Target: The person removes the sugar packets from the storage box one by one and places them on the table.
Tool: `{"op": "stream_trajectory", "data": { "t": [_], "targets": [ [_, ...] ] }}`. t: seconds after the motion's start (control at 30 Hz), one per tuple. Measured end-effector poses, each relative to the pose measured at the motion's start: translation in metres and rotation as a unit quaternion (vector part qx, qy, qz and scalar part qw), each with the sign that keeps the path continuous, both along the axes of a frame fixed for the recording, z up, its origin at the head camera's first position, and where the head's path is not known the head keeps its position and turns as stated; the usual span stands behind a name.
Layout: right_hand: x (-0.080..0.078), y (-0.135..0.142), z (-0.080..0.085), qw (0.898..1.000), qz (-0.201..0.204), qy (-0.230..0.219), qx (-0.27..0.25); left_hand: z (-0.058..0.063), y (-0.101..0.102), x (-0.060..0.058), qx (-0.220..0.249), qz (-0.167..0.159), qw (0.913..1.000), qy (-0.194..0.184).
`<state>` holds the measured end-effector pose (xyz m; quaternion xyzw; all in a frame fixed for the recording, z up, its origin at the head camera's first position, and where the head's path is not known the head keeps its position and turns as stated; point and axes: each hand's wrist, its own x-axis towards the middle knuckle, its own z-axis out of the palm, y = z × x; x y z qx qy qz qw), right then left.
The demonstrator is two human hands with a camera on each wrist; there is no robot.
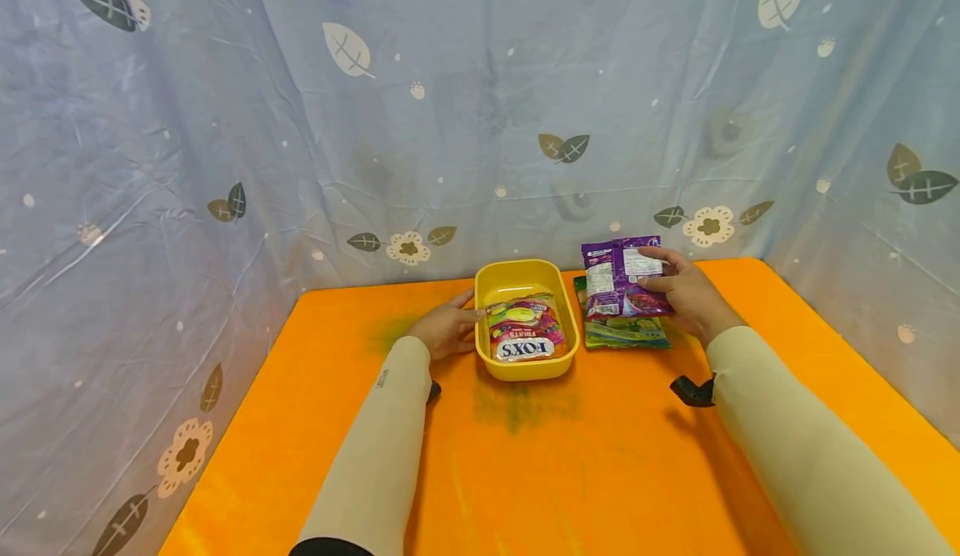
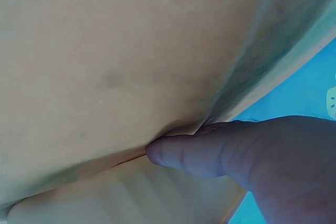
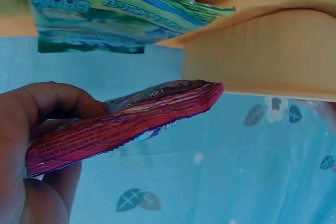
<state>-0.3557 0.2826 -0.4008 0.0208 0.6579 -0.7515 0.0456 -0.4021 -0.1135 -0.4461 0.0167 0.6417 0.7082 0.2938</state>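
Observation:
A yellow plastic tub (image 1: 526, 370) stands on the orange table, with a red and orange Fox's fruits candy bag (image 1: 522, 328) lying inside it. My left hand (image 1: 444, 328) holds the tub's left side, the thumb over the rim; in the left wrist view the thumb (image 2: 205, 153) touches the rim. To the right of the tub, my right hand (image 1: 693, 293) pinches a purple candy bag (image 1: 618, 277) by its right edge, thumb on the near face. The right wrist view shows that purple bag (image 3: 131, 129) edge-on. Partly hidden beneath it is a green bag (image 1: 626, 335).
An orange cloth (image 1: 525, 481) with dark greenish stains covers the table. Pale blue leaf-patterned curtains (image 1: 450, 156) stand close behind the tub and on both sides. Dark wrist mounts (image 1: 693, 391) stick out under the sleeves.

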Motion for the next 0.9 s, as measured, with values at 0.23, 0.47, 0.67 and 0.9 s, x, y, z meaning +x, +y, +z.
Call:
{"op": "stream_trajectory", "data": {
  "t": [0.23,0.47,0.67,0.9],
  "targets": [
    [0.002,0.011,-0.002,1.000,-0.007,-0.011,0.020,0.001,-0.001,0.000,0.001,-0.001,1.0000,0.000],
    [0.007,0.020,-0.001,1.000,-0.010,-0.026,0.010,0.000,-0.002,0.000,-0.006,0.001,1.0000,0.002],
    [0.008,0.031,-0.003,1.000,-0.007,-0.021,0.011,0.000,-0.001,-0.001,0.001,-0.004,1.0000,0.000],
    [0.010,0.048,-0.007,0.998,-0.016,-0.035,0.041,0.001,-0.001,0.000,-0.002,-0.001,1.0000,-0.002]
  ]
}}
